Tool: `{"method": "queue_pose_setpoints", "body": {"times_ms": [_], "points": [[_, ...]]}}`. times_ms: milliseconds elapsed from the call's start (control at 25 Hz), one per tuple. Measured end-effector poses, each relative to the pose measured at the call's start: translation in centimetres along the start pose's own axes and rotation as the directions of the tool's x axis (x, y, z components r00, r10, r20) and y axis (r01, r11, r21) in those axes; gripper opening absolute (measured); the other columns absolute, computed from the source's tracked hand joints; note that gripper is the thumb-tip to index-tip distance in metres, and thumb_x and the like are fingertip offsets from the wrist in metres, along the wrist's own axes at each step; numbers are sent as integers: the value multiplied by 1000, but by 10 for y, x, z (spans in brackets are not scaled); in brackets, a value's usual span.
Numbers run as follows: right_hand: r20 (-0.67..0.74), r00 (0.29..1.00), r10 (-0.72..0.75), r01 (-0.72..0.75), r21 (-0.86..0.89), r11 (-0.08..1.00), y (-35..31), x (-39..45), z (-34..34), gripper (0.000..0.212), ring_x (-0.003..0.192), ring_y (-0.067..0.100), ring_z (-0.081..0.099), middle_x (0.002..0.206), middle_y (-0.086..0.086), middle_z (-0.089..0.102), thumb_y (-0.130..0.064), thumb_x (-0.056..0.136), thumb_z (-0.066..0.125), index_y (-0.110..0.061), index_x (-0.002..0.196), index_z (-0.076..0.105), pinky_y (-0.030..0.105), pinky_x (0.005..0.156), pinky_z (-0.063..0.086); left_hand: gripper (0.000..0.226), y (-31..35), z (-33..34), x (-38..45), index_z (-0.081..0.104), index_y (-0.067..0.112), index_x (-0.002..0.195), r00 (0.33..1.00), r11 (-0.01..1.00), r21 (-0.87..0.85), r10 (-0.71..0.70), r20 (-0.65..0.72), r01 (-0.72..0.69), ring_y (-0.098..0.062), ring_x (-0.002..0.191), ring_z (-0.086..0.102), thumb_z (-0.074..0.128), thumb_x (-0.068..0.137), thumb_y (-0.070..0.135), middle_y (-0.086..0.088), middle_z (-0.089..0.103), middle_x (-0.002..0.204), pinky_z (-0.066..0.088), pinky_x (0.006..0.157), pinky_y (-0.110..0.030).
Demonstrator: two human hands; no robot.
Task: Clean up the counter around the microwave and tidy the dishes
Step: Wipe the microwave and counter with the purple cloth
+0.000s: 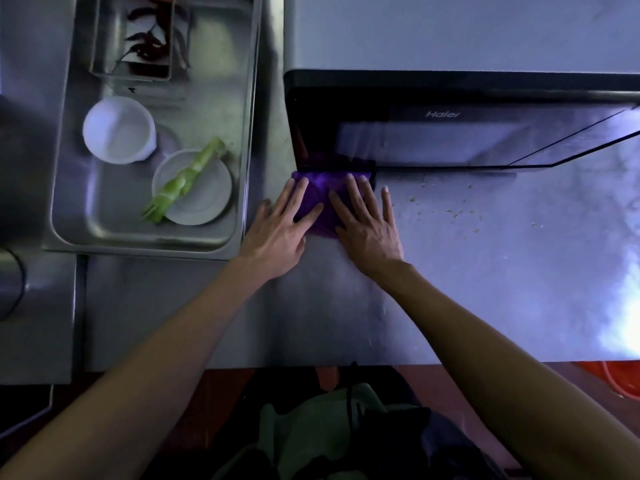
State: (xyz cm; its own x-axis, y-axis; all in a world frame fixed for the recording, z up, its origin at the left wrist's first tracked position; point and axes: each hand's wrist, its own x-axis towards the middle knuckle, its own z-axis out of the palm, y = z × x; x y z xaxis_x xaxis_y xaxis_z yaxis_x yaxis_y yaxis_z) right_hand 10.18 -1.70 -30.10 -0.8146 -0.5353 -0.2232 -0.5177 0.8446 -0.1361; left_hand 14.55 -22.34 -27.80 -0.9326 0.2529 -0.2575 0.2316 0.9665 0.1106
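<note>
A purple cloth lies flat on the steel counter, against the front left corner of a black microwave. My left hand presses on the cloth's left part with straight, spread fingers. On its right part rests my right hand, also flat with fingers spread. Crumbs are scattered on the counter to the right, in front of the microwave. In a steel tray at the left sit a white cup and a small white plate with a green stalk across it.
A smaller metal container with dark dried chillies stands at the back of the tray. A round steel vessel is at the far left edge. The counter's front edge runs below my forearms. Something orange lies on the floor at the right.
</note>
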Motion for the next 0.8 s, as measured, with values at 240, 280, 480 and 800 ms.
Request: {"method": "queue_pose_setpoints", "body": {"times_ms": [240,280,480,800], "points": [[94,996,-1,3,-17,1000,3,7,2,67,152,28,-15,166,5,-13,-51,103,25,-31,157,-9,66,118,0,68,-11,4,13,16,24,158,998,997,-51,56,-12,-56,-35,153,-2,46,97,29,-18,7,165,29,112,-55],[95,995,11,-8,-33,999,4,7,3,66,152,28,-14,166,4,-13,-53,103,22,-32,157,-9,67,117,0,66,-10,5,14,15,22,158,999,998,-48,50,-10,-51,-36,152,-2,44,98,29,-19,9,164,28,113,-54],[95,995,42,-38,-46,998,2,6,2,65,153,26,-9,167,1,-8,-59,101,17,-36,157,-6,69,116,-4,61,-9,6,19,21,21,156,999,998,-27,50,-8,-51,-36,152,2,42,100,32,-17,15,163,31,110,-53],[77,996,36,-34,-26,999,49,-11,-2,65,154,23,-4,167,-3,-6,-62,101,23,-42,156,-7,72,114,-3,58,18,3,32,26,33,154,998,999,-9,51,-28,-51,-32,150,18,48,100,33,-7,20,164,30,105,-52]]}}
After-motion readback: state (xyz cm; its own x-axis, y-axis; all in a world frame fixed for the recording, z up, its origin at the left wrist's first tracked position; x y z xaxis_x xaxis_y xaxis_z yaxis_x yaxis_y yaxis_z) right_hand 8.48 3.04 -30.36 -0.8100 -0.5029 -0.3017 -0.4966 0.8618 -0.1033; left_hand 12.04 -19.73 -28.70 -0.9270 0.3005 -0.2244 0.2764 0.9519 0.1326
